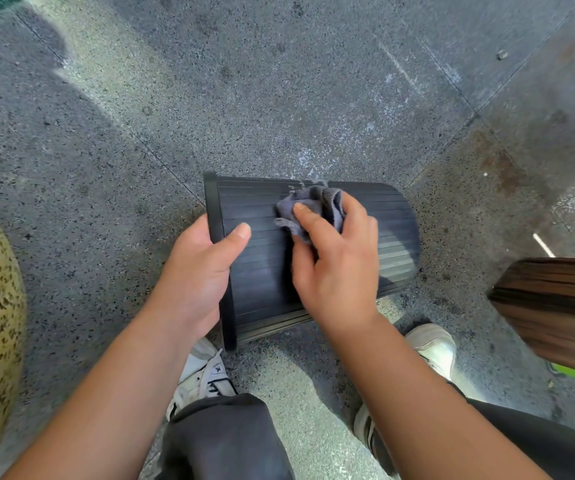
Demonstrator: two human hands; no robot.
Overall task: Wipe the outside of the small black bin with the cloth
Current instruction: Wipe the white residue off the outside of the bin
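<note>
Two bare hands work just beyond the person's white sneakers (206,372) on the speckled stone floor (279,81). Nearest, the left hand (197,271) grips the rim of the small black bin (262,271), thumb on the ribbed wall, holding it on its side with the mouth facing left. Just right of it, the right hand (334,261) pinches a bunched grey cloth (314,206) and presses it on the upper wall, mid-length. Wiping seems underway; how much is clean I cannot tell, and the underside likely remains. Its inside is hidden, contents unknown.
</note>
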